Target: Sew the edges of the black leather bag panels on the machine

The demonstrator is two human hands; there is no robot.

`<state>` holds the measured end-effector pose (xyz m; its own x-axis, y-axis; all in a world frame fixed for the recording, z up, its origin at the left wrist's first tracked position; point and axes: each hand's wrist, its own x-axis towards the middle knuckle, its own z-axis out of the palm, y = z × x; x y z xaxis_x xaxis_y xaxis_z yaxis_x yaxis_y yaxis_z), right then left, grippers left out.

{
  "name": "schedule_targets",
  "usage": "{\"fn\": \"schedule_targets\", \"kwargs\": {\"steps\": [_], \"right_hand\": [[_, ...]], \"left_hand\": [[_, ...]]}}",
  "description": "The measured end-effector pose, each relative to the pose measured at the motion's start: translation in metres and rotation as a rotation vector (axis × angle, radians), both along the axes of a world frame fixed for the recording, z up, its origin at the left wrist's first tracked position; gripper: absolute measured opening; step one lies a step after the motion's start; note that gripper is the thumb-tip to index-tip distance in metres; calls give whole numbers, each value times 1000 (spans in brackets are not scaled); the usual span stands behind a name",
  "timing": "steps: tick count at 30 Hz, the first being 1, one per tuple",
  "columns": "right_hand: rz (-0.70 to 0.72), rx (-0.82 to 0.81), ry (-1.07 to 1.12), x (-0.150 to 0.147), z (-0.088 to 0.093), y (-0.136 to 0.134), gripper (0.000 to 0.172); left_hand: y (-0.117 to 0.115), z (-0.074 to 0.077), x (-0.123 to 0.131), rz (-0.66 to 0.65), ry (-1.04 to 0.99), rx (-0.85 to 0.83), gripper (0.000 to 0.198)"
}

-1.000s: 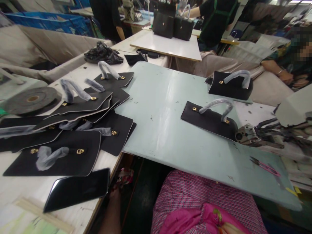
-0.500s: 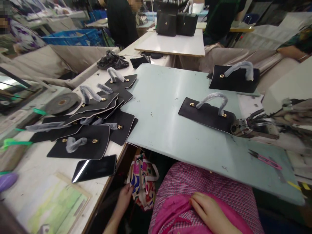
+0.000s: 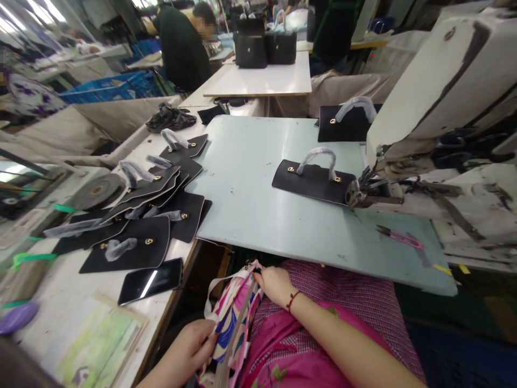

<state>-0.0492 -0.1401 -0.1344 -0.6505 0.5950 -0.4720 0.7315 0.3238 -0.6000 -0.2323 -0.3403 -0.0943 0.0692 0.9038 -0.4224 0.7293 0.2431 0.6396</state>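
Observation:
A colourful patterned fabric bag (image 3: 231, 318) with a zip along its top and white handles is at my lap, beside the table edge. My left hand (image 3: 197, 342) grips its near left side. At its far end, my right hand (image 3: 272, 284) pinches the bag close to the zip's end; the fingertips partly hide what is between them. A pink cloth (image 3: 299, 345) and a checked apron (image 3: 343, 285) cover my lap. A black flap (image 3: 311, 182) with a wrapped handle lies on the pale table, touching the sewing machine's foot area.
A sewing machine (image 3: 428, 97) stands at the right, with pink thread snips (image 3: 399, 237) in front of it. Several black flaps (image 3: 157, 240) with wrapped handles pile on the left table, near a phone (image 3: 151, 280) and a notebook (image 3: 97, 339). Co-workers (image 3: 180, 46) are at the back.
My right hand has moved from the pink cloth to the bag's far end. The bag has come up nearer my lap, left hand still on it. The view has turned rightward.

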Motion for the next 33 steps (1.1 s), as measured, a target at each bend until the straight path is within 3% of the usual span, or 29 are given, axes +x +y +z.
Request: {"fn": "schedule_targets", "kwargs": {"steps": [5, 9, 15, 20, 23, 26, 28, 30, 33], "right_hand": [[-95, -287, 51, 0, -8, 24, 24], [-233, -503, 154, 7, -16, 20, 25], [-513, -375, 312, 22, -18, -6, 27], [-500, -168, 414, 38, -3, -8, 15], [-310, -92, 437, 38, 19, -35, 11], [315, -103, 556, 34, 44, -70, 18], [527, -140, 636, 35, 56, -77, 21], [562, -121, 652, 42, 62, -64, 28], [496, 55, 515, 55, 54, -25, 61]], "left_hand": [[17, 10, 11, -116, 50, 7, 38], [23, 10, 15, -118, 28, 39, 35], [24, 6, 23, -63, -16, 55, 37], [31, 11, 27, 29, -86, 63, 41], [35, 16, 27, 146, -160, 65, 43], [37, 22, 25, 240, -211, 58, 44], [36, 26, 24, 266, -231, 45, 45], [34, 31, 21, 263, -243, 25, 45], [31, 34, 17, 251, -258, -5, 45]]}}
